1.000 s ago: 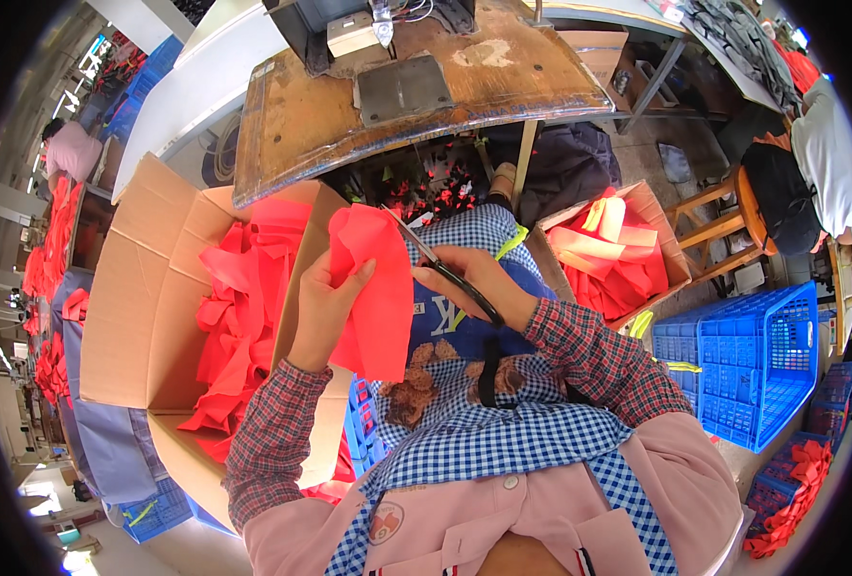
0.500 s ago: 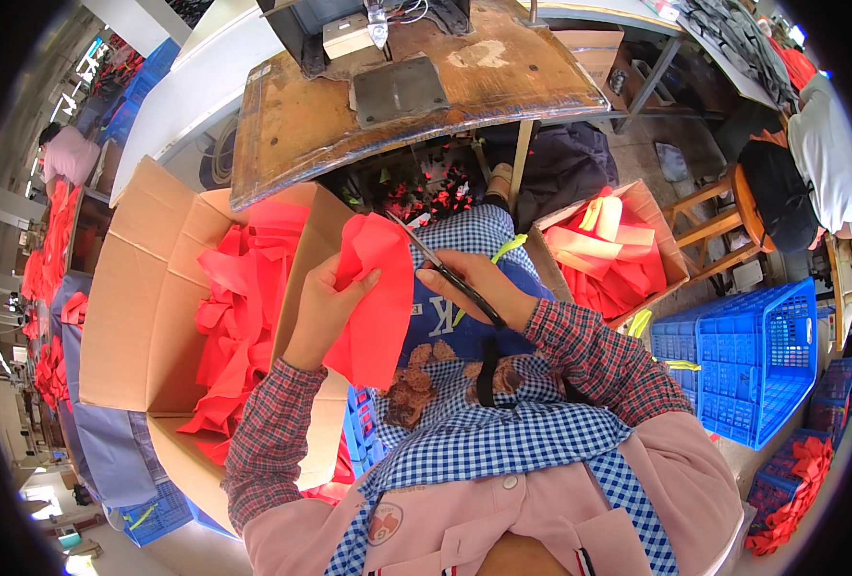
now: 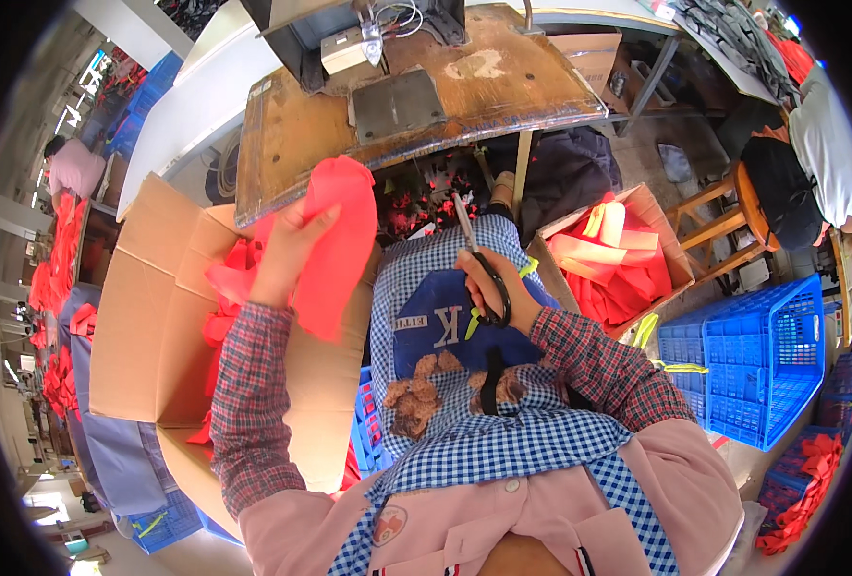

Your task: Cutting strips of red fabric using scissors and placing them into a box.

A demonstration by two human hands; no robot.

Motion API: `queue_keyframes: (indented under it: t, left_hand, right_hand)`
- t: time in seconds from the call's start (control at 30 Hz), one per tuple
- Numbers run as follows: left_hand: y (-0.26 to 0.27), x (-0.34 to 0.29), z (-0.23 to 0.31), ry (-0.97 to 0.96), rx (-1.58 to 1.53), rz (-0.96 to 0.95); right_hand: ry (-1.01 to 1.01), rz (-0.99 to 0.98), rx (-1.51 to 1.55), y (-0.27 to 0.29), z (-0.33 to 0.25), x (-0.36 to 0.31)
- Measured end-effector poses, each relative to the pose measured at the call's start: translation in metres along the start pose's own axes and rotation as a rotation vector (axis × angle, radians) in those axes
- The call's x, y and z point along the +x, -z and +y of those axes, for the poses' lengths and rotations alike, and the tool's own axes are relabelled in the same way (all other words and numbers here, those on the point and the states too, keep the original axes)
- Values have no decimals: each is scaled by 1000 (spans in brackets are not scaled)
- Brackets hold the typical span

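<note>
The left forearm [image 3: 253, 403] points toward the far side, left hand [image 3: 293, 238] set in a pinch; the right forearm [image 3: 608, 370] slants far and leftward, right hand [image 3: 514, 290] curled.

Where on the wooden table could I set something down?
The wooden table is bare left and right of the dark plate. It's crowded behind, with a pale box and wires; red cloth in the left hand hides some front edge.

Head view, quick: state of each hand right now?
Left hand: closed, holding a red fabric piece.
Right hand: closed around black-handled scissors.
</note>
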State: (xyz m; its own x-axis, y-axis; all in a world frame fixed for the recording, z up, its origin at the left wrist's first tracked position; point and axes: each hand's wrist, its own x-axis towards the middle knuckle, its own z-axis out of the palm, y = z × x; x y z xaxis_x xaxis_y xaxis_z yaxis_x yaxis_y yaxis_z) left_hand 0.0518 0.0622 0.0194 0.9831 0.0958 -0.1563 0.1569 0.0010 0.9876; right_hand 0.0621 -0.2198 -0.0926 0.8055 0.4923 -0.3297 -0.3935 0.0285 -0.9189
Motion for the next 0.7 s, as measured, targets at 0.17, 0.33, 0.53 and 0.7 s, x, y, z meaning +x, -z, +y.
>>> queue_keyframes:
  t: [0.17,0.33,0.53,0.7]
  left_hand:
    - [22,58,43,56,-34,-30]
    - [36,104,67,-63,60,-38]
    - [22,124,85,-127,135,-72]
    - [22,126,91,-151,174,-83]
  right_hand:
    - [-110,72,249,15,10,11]
    - [-124,76,298,19,9,11]
    - [-116,57,259,21,12,13]
    - [-116,45,239,18,10,12]
